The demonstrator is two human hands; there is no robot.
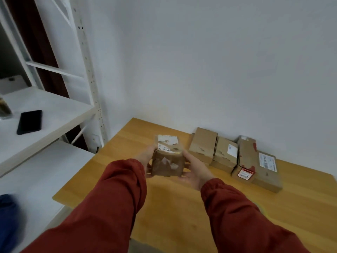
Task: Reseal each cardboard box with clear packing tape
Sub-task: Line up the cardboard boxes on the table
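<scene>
Wooden table point(164, 207) pushed up against a plain white wall point(200, 61), pretty basic setup. Person in red sleeves has a small cardboard box point(167, 159) lifted just above the tabletop, left hand point(145, 157) and right hand point(196, 170) clamped on opposite sides, fingers curling underneath. Torn labels on top of it. Four other boxes point(226, 154) sit side by side along the wall. Black phone point(29, 121) on the white shelf point(54, 110) to the left.
</scene>
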